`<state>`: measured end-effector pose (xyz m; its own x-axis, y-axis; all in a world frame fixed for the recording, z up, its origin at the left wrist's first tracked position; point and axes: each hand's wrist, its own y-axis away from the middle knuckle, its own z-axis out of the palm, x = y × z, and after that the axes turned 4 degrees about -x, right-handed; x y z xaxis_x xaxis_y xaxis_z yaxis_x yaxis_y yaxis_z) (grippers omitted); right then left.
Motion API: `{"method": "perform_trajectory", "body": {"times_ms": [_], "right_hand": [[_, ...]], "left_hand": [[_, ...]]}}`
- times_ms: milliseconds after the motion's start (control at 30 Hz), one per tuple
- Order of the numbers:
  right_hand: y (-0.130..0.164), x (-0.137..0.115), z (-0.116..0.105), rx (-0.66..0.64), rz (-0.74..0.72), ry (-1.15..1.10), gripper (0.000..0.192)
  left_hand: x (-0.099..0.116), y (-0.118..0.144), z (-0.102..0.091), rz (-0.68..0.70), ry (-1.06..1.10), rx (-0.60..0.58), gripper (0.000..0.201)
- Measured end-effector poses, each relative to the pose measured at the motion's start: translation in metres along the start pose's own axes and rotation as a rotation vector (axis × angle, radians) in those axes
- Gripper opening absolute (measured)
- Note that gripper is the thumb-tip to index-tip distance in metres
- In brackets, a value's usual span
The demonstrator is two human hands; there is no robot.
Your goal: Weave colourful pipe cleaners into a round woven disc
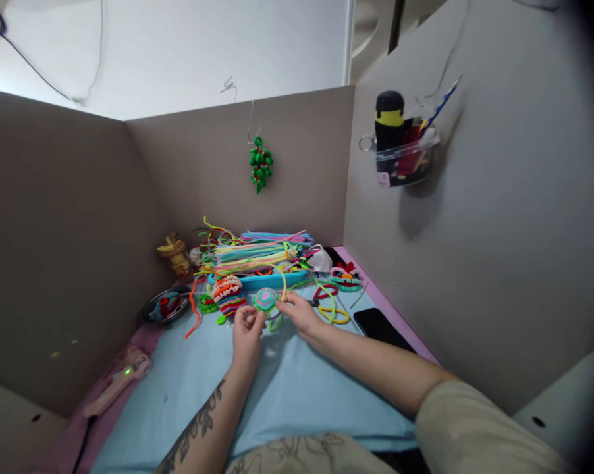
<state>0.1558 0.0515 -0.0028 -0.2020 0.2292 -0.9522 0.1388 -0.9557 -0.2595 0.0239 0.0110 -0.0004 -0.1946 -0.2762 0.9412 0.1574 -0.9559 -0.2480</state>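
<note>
Forearms over blue cloth [297, 395]; phone [382, 326] right; pipe-cleaner tray [257, 280] behind.

A: The round green-and-pink woven disc [266, 299] looks fuzzy, made of pipe cleaner.

B: Same nap on the pile of long bright pipe cleaners [257, 253] in the smooth blue plastic tray [257, 280].

A: The light blue mat [287, 388] is matt, soft like cloth or felt.

B: The flat black phone [380, 326] is glossy glass. The round dark bowl [166, 307] shines like metal.

A: The grey partition walls [499, 250] are matt board; the clear wall-mounted holder [406, 160] is shiny plastic.
</note>
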Motion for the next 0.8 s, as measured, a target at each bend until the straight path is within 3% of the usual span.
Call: {"method": "perform_trajectory", "body": {"times_ms": [367, 467, 600, 800], "right_hand": [[0.010, -0.009, 0.006, -0.004, -0.054, 0.069, 0.030], [0.009, -0.007, 0.006, 0.000, -0.062, -0.015, 0.030], [0.005, -0.003, 0.004, 0.040, 0.136, -0.215, 0.026], [-0.001, 0.000, -0.001, -0.144, 0.438, -0.553, 0.018]], "left_hand": [[-0.004, -0.004, -0.002, -0.045, 0.094, 0.022, 0.036], [-0.002, -0.008, -0.006, -0.099, 0.187, 0.055, 0.036], [0.002, -0.013, -0.011, -0.156, 0.267, 0.029, 0.034], [0.003, -0.014, -0.013, -0.097, 0.165, -0.012, 0.032]]}}
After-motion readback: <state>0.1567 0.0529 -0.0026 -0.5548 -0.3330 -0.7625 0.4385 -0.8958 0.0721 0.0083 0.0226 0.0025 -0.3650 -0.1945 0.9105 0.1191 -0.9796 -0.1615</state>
